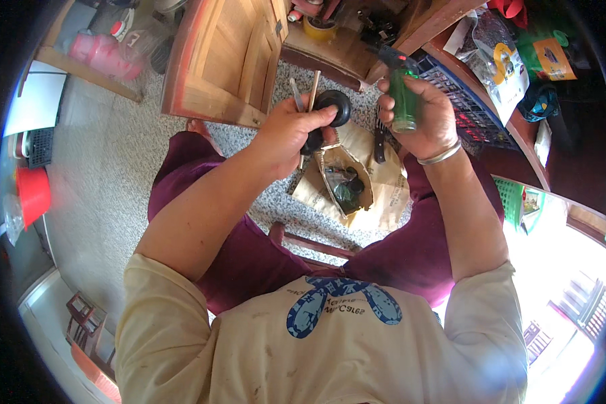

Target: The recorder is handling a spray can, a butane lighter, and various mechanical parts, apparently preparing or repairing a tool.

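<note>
An open wooden cabinet door (225,57) stands ahead, above a torn paper bag (357,182) spread on the speckled floor, apparently to keep small parts together. A green bottle (404,101) is gripped upright in the closed right hand (421,114). A black wheel (334,106), with thin rods, is pinched by the left hand (289,131), held near the bottle.

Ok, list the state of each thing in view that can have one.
left hand: closed around a black wheel and thin sticks
right hand: closed around a green lighter, upright
paper bag: open, on the floor
wooden cabinet door: swung open
</note>
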Action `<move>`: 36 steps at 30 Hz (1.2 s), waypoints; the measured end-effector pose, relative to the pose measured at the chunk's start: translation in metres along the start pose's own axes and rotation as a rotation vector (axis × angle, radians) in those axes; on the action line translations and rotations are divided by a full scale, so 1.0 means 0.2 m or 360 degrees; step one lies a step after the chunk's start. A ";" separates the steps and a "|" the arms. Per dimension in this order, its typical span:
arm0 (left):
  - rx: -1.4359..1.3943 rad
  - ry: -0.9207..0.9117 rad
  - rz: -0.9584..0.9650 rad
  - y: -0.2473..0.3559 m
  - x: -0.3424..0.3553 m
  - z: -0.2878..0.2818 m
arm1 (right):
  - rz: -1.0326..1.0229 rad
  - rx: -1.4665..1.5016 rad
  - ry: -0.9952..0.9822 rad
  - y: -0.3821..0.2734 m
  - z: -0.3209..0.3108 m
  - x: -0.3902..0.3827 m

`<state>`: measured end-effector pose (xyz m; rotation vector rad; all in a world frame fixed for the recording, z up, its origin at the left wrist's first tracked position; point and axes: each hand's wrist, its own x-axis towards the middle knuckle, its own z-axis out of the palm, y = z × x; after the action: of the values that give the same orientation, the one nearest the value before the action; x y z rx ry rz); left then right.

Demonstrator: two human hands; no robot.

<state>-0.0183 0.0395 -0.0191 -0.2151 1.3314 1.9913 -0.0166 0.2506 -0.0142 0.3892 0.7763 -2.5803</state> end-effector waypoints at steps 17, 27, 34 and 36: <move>-0.0046 0.0043 0.0128 0.09 -0.07 -0.12 | 0.0670 -0.2159 0.0683 1.04 -1.30 0.03; 0.0047 0.0082 0.0062 0.04 -0.06 -0.09 | 0.1264 -0.3085 0.0733 1.14 -0.92 -0.01; 0.0095 0.0080 0.0017 0.01 -0.04 -0.08 | 0.1280 -0.3300 0.0483 1.10 -0.93 -0.01; 0.0113 0.0088 0.0014 0.01 -0.04 -0.08 | 0.1324 -0.3213 0.0460 1.08 -0.94 -0.01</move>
<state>-0.0184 0.0218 -0.0210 -0.2330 1.4376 1.9546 0.1118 0.1958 -0.2629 0.2325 2.0935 -0.2554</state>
